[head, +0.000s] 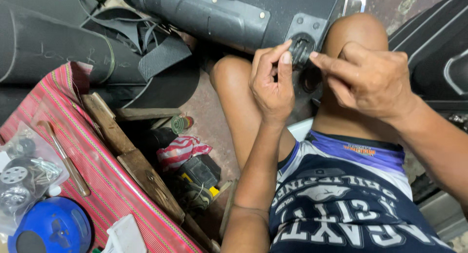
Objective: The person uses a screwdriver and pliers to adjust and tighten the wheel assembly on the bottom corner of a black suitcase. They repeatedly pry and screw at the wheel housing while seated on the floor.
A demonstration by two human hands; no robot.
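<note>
At the upper middle of the frame, my left hand (271, 80) and right hand (366, 77) both pinch the small black wheel (301, 49) on the dark suitcase's (234, 14) corner, best steadied between my knees while turning.

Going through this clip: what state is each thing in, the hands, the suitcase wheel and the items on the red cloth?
Left hand: fingers pinched on the wheel.
Right hand: fingertips at the wheel.
Suitcase wheel: mounted on the corner.
Dark suitcase: lying on its side.
Clear bag of spare wheels: resting on the cloth.
Blue round container: closed.
</note>
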